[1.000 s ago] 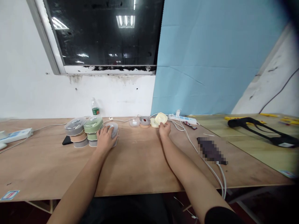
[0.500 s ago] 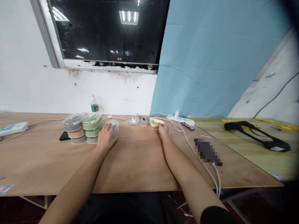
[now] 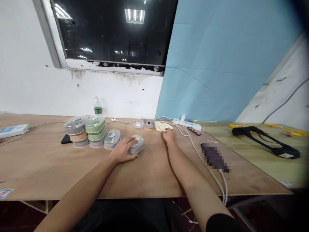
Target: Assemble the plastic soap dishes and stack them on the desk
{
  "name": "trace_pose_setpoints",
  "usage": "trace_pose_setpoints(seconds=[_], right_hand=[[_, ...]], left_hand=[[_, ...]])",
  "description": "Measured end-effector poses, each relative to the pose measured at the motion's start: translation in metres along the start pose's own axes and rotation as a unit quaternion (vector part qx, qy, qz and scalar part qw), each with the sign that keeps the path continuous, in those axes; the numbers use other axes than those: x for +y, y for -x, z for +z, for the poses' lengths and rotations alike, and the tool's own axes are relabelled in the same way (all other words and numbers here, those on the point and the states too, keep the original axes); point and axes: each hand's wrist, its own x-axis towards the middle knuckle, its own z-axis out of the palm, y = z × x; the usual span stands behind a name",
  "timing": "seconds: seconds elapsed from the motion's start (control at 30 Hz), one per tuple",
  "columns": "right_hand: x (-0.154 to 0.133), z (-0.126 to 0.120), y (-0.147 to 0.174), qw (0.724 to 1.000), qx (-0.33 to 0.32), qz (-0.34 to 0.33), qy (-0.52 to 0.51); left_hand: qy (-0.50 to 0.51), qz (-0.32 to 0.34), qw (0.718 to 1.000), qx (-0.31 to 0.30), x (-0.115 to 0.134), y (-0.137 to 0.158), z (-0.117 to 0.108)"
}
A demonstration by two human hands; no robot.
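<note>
My left hand (image 3: 124, 149) is closed around a grey oval box with a clear lid (image 3: 137, 146), its fingers over the top and the thumb at the near side. A second grey lidded box (image 3: 112, 139) sits to its left. Beside that stand two stacks: a green-lidded stack (image 3: 95, 125) and a grey-lidded stack (image 3: 76, 125) with a peach layer. My right hand (image 3: 169, 133) grips the near right edge of a pale yellow oval container (image 3: 159, 126). Left of it are a grey-and-peach container (image 3: 149, 125) and a small clear piece (image 3: 137, 124).
White cables and a power strip (image 3: 188, 124) run along the back right. A pixelated dark object (image 3: 214, 157) lies on the right and a black strap-like frame (image 3: 265, 141) beyond it. A bottle (image 3: 97, 106) stands by the wall. A dark phone-like object (image 3: 66, 139) lies behind the stacks.
My left hand has moved right and toward me with a grey box. Another grey box now shows beside the green stack. The right hand stays at the yellow container.
</note>
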Motion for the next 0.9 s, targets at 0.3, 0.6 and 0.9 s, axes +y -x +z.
trace_pose_setpoints(seconds=[0.3,0.6,0.9], right_hand=[[-0.002,0.012,-0.009,0.996,-0.029,-0.078,-0.035],[-0.001,0.017,-0.014,0.992,-0.032,-0.118,-0.04],[-0.001,0.023,-0.024,0.989,-0.033,-0.137,-0.033]], left_hand=[[0.034,-0.035,0.998,-0.029,0.003,-0.001,0.006],[0.034,-0.089,0.995,-0.009,0.004,0.001,0.011],[0.039,-0.123,0.992,-0.015,-0.001,0.004,0.017]])
